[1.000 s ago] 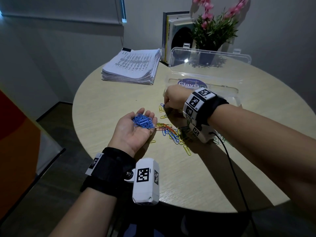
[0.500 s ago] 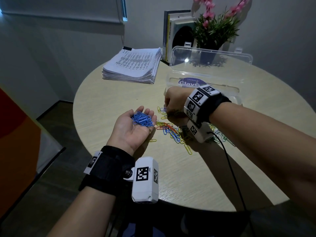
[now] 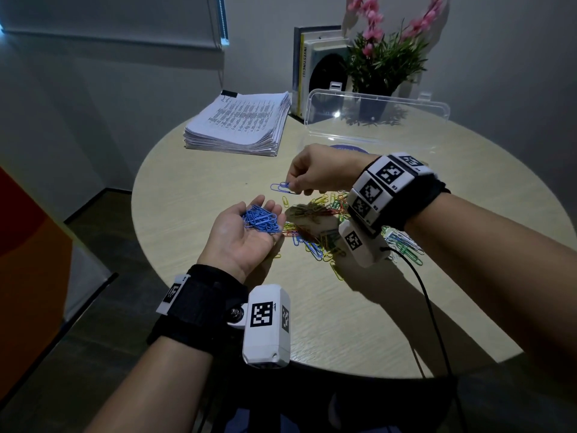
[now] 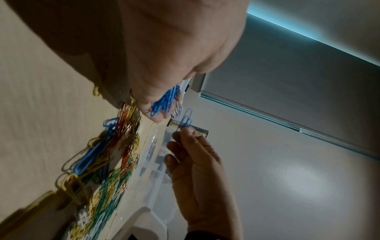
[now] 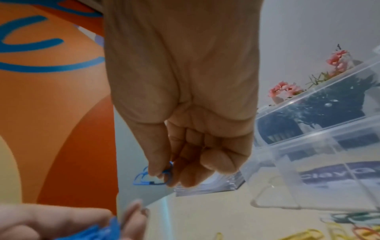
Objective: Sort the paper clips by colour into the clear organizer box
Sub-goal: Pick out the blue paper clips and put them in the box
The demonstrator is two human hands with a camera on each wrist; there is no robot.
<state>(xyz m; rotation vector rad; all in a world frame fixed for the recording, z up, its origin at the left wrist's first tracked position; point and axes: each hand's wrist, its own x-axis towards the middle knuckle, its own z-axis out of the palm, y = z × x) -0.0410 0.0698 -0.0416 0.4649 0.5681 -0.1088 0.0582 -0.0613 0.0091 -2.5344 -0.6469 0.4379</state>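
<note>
My left hand (image 3: 246, 232) lies palm up over the table's left side, cupping a heap of blue paper clips (image 3: 260, 218) on relaxed fingers. Just above and right of it, my right hand (image 3: 318, 170) pinches one or two blue clips (image 3: 282, 188) between thumb and forefinger; the right wrist view shows the same blue clips (image 5: 152, 178) at the fingertips. A mixed pile of coloured clips (image 3: 318, 226) lies on the table under my right wrist. The clear organizer box (image 3: 374, 120) stands open behind my right hand, its base partly hidden.
A thick stack of printed papers (image 3: 240, 123) lies at the back left of the round table (image 3: 218, 182). Books (image 3: 315, 67) and a potted pink-flowered plant (image 3: 381, 57) stand behind the box. A black cable (image 3: 434, 323) hangs from my right wrist.
My right hand has lifted off the mixed pile holding blue clips and moved left and up, towards my left palm. The left hand has stayed in place.
</note>
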